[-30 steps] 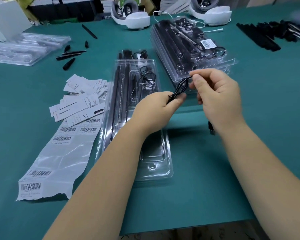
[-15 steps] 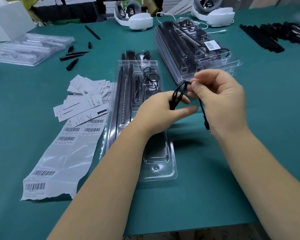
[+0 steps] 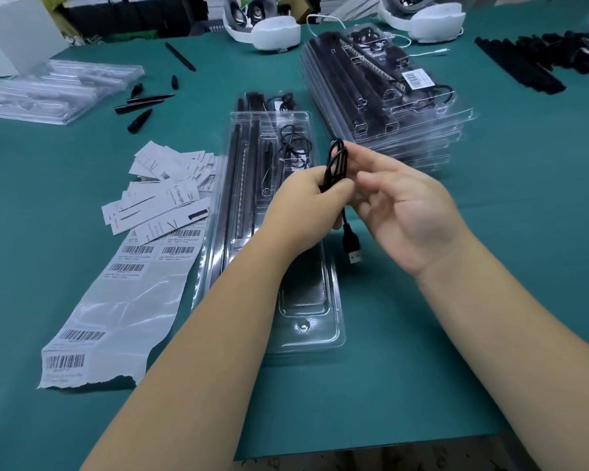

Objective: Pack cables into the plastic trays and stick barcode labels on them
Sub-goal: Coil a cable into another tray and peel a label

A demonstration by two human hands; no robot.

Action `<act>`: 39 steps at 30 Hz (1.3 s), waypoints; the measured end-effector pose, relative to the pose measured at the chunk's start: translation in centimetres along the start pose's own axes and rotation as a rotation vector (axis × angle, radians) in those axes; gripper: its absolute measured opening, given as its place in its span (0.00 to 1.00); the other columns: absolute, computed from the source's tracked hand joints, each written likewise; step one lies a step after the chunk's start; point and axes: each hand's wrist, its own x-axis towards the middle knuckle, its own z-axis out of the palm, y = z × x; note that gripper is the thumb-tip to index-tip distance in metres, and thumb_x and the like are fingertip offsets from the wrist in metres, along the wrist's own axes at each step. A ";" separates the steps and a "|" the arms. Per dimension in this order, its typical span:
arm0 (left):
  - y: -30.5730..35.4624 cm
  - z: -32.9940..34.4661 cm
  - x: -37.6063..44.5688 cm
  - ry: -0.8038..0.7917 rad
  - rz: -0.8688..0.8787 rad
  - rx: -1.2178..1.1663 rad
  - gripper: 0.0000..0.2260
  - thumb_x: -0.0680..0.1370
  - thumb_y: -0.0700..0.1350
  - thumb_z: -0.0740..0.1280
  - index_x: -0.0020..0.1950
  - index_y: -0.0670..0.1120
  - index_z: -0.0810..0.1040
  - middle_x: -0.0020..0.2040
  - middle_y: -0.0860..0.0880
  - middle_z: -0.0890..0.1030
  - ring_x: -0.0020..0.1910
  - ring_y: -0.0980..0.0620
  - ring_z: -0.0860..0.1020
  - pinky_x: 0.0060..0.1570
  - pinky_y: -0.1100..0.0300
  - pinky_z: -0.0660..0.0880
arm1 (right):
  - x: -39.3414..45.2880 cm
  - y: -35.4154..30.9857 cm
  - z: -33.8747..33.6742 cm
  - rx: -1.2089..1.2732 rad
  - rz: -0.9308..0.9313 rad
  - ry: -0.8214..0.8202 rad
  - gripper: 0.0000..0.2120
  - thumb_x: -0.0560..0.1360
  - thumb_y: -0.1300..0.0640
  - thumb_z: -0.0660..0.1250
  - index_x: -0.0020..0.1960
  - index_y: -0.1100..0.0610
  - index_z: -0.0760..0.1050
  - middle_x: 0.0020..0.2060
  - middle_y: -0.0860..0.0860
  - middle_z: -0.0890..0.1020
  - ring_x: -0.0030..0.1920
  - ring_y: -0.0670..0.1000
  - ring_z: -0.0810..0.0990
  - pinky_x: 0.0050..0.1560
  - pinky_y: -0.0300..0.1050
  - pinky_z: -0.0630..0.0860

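On the green bench (image 3: 422, 368) the open plastic tray (image 3: 306, 331) runs lengthwise beneath both hands, nearer the left hand (image 3: 300, 205), which grips the folded black cable (image 3: 335, 164) upright, while the right hand (image 3: 412, 212) hovers beside it, fingers loosely spread, holding nothing.

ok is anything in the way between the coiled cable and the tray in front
Nothing visible does. The left hand holds the coiled black cable just above the open plastic tray; only the person's own left forearm crosses over the tray's near compartment.

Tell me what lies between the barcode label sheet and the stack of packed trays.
In the head view: the open plastic tray, with the left hand gripping the coiled cable above it.
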 end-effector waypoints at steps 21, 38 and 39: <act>0.4 -1.0 0.0 0.007 0.008 -0.145 0.12 0.82 0.49 0.60 0.43 0.53 0.80 0.33 0.56 0.79 0.34 0.58 0.74 0.31 0.70 0.71 | -0.3 -2.4 -1.9 -0.616 0.358 0.140 0.05 0.72 0.61 0.70 0.40 0.52 0.78 0.29 0.46 0.82 0.26 0.41 0.71 0.23 0.32 0.67; 0.4 0.0 -0.6 -0.107 0.084 0.262 0.18 0.76 0.57 0.67 0.26 0.58 0.70 0.23 0.57 0.69 0.25 0.58 0.65 0.31 0.58 0.62 | -1.3 -1.8 0.5 -0.869 -0.141 0.079 0.31 0.66 0.35 0.57 0.41 0.63 0.76 0.39 0.62 0.77 0.39 0.51 0.74 0.41 0.54 0.73; 0.5 0.1 -0.6 -0.121 0.090 0.334 0.18 0.75 0.60 0.66 0.26 0.59 0.70 0.23 0.57 0.69 0.24 0.57 0.66 0.30 0.58 0.61 | -1.3 -1.9 0.5 -0.905 -0.157 0.119 0.36 0.67 0.32 0.56 0.42 0.67 0.74 0.38 0.63 0.76 0.37 0.51 0.72 0.42 0.55 0.73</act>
